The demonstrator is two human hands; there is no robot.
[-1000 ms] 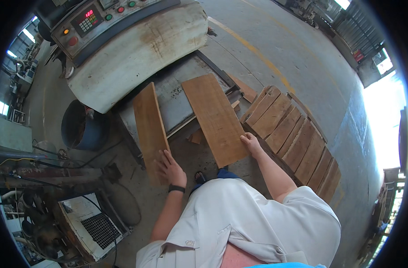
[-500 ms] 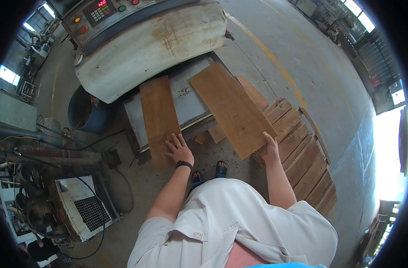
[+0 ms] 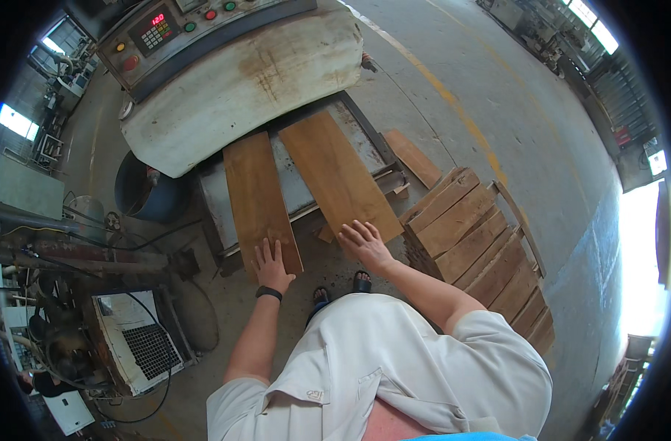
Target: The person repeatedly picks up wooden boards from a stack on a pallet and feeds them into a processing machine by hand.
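Two brown wooden boards lie side by side on the metal bed of a machine, their near ends sticking out past its front edge. On the near end of the left board my left hand rests flat with fingers spread; a dark band is round that wrist. My right hand is open too, its fingers laid on the near end of the right board. A narrow gap separates the boards. Their far ends reach the machine's pale, stained cover.
A stack of rough planks stands at my right, with another board behind it. The control panel is at the far left, above a blue drum. Cables and a grille-topped box lie to my left.
The right board has moved left and flat onto the bed, closer to the left board. My right hand has let go of its edge and lies on top. The left hand has shifted slightly left.
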